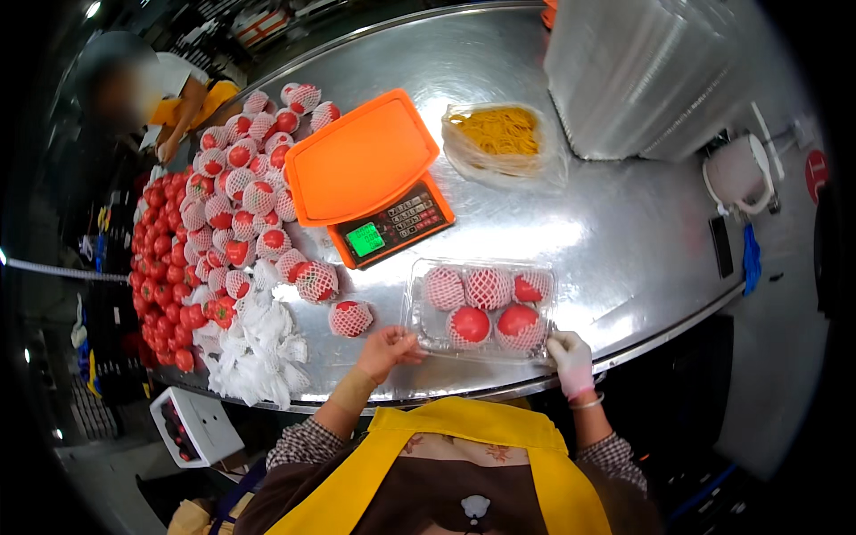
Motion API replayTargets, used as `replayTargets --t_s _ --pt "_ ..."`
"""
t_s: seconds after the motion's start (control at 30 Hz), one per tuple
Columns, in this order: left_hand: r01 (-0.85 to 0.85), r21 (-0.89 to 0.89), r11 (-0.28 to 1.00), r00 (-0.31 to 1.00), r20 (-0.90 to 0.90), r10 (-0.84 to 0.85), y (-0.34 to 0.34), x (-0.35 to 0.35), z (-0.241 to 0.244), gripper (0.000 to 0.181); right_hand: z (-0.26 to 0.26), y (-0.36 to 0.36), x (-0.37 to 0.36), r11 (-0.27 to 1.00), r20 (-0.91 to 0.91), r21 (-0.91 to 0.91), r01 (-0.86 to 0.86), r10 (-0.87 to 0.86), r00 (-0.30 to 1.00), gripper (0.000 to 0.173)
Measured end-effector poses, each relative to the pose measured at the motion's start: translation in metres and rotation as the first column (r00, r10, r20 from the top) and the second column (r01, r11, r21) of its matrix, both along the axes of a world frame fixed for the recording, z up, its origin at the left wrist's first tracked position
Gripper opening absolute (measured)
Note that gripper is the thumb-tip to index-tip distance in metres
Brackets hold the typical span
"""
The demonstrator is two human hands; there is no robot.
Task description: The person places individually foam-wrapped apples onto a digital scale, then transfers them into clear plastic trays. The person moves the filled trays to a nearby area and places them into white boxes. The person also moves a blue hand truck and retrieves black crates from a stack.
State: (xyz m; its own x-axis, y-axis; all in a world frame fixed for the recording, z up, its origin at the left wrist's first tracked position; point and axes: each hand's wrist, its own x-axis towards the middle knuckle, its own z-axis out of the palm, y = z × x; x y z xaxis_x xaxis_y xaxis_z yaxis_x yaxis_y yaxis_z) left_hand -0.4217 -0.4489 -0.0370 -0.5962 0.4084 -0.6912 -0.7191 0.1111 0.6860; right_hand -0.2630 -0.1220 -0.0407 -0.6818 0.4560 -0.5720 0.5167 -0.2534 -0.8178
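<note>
A clear plastic clamshell tray lies on the steel table before me, holding several red tomatoes in white foam nets. My left hand, bare, grips the tray's near left corner. My right hand, in a white glove, grips its near right corner. Left of the tray lies one netted tomato, with another netted tomato behind it. Beyond the tray stands an orange digital scale with a lit green display and nothing on its pan.
Netted tomatoes and bare tomatoes are heaped at left, near white foam nets. A bag of yellow rubber bands and stacked clear trays stand behind. A phone lies right. A co-worker stands far left.
</note>
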Motion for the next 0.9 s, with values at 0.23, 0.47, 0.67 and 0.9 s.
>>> replayTargets --t_s 0.23,0.47,0.67,0.9 --pt "-0.172 0.038 0.984 0.975 0.146 0.165 -0.021 0.025 -0.008 0.021 0.012 -0.014 0.011 0.977 0.134 -0.2 0.071 -0.045 0.99 0.028" --pt "-0.178 -0.149 0.973 0.984 -0.046 0.173 0.002 0.02 0.004 0.019 0.0 -0.021 0.02 0.962 0.091 -0.262 0.078 -0.056 0.994 0.01" --pt "-0.257 -0.182 0.949 0.964 0.017 0.264 0.002 0.06 0.004 0.007 0.01 0.022 -0.037 0.972 0.03 -0.211 -0.099 0.108 0.994 0.011" --pt "-0.349 -0.346 0.871 0.937 -0.115 0.33 0.006 0.109 -0.005 0.008 0.027 0.086 -0.167 0.268 0.155 0.098 -0.958 0.947 0.281 0.022"
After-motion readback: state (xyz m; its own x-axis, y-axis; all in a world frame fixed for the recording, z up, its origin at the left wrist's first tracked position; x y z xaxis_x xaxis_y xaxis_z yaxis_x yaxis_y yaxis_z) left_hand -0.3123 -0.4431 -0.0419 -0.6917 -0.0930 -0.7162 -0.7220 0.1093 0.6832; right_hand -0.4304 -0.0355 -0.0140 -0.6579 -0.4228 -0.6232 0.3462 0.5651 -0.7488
